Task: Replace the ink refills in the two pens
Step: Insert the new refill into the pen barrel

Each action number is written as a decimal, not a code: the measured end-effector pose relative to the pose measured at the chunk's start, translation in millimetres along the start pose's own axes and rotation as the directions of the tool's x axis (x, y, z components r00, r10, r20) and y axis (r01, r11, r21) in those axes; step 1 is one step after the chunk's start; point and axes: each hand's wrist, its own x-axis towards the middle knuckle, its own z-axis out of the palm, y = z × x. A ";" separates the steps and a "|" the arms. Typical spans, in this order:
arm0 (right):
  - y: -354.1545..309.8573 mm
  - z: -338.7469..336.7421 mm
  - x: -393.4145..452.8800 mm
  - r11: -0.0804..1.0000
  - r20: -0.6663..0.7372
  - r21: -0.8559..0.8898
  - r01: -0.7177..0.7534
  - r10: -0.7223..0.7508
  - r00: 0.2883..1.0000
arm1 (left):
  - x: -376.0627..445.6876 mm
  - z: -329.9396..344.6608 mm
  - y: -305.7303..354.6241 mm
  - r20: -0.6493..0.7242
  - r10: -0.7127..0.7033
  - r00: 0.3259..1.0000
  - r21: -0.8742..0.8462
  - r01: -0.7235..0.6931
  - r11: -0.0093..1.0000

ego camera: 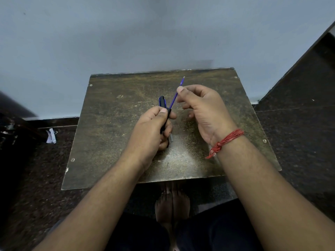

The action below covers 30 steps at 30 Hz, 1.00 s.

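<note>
Head view: above the middle of the worn table (112, 142), the left hand (152, 129) grips a black-and-blue pen barrel (164, 109). The right hand (203, 109) pinches a blue ink refill (175, 97) (tip toward one o'clock); its lower end meets the barrel's mouth. A small grey piece (171, 138) lies at the barrel's six o'clock.

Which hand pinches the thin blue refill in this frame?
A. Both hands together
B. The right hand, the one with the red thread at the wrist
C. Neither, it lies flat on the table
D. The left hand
B: the right hand pinches the blue refill between thumb and forefinger, while the left hand grips the black pen body.
</note>
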 end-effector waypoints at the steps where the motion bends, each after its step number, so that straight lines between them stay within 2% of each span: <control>1: -0.1 -0.8 0.1 1.000 -0.005 0.013 0.010 -0.010 1.000 | -0.2 0.1 -0.5 0.005 0.000 1.000 0.006 0.000 1.000; 5: 1.4 -1.8 -0.3 0.998 0.057 -0.052 0.044 -0.041 0.998 | -0.2 0.3 -1.8 0.013 0.010 1.000 -0.001 -0.010 1.000; 9: 4.8 1.3 -1.8 0.992 0.137 -0.123 0.020 -0.003 0.991 | 1.2 -1.4 -0.7 -0.005 0.011 1.000 -0.047 -0.011 0.999; 11: 4.6 1.5 -1.3 0.991 0.102 -0.132 0.021 -0.008 0.995 | 0.9 -1.2 -0.4 -0.002 0.006 1.000 -0.043 -0.006 0.999; 14: 1.3 -0.6 0.5 0.998 0.006 -0.039 0.051 -0.051 0.999 | -0.8 0.5 -0.4 0.012 0.006 1.000 -0.006 -0.006 1.000; 17: 0.0 -0.8 0.1 0.996 -0.033 0.001 0.088 -0.088 0.996 | -1.7 1.9 0.5 0.012 0.007 1.000 0.037 -0.008 0.999; 21: 1.6 2.5 -2.0 0.992 0.033 -0.063 0.106 -0.104 0.994 | -2.6 2.6 2.4 -0.002 0.013 1.000 0.050 -0.013 0.999; 30: 3.4 -0.8 -2.5 0.986 0.164 -0.158 0.052 -0.025 0.986 | -1.6 2.5 1.8 -0.027 0.018 0.999 0.033 -0.017 0.999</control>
